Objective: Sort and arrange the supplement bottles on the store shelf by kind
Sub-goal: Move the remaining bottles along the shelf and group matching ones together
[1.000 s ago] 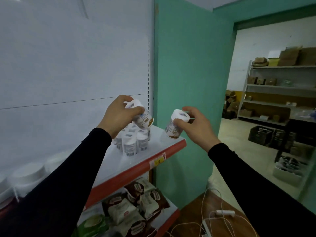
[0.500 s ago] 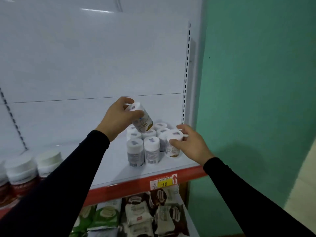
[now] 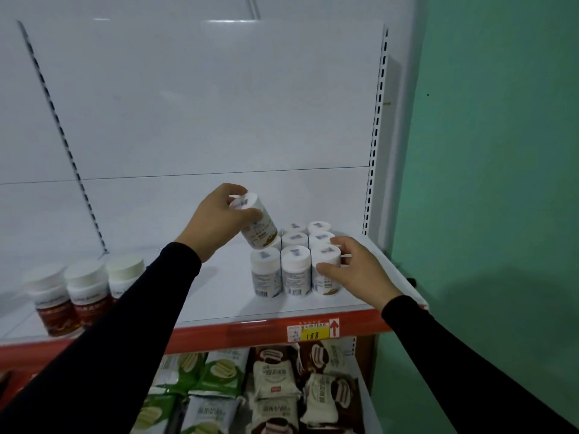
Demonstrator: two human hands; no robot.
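Observation:
Several small white supplement bottles (image 3: 295, 270) stand in tight rows at the right end of the white shelf (image 3: 219, 296). My right hand (image 3: 351, 270) grips the front right bottle (image 3: 326, 261), which stands on the shelf in the front row. My left hand (image 3: 216, 220) holds another white bottle (image 3: 258, 225) tilted in the air just above the left back of the group. Three larger red-labelled bottles with white caps (image 3: 84, 292) stand at the shelf's left.
The shelf has a red front edge with a yellow price tag (image 3: 313, 333). Below it lie green and brown snack packets (image 3: 275, 380). A slotted upright (image 3: 376, 136) and a green wall (image 3: 501, 183) bound the shelf on the right.
My right hand brought its bottle from the air down onto the shelf at the front right of the group. My view turned left toward the shelf. The left hand keeps its bottle raised.

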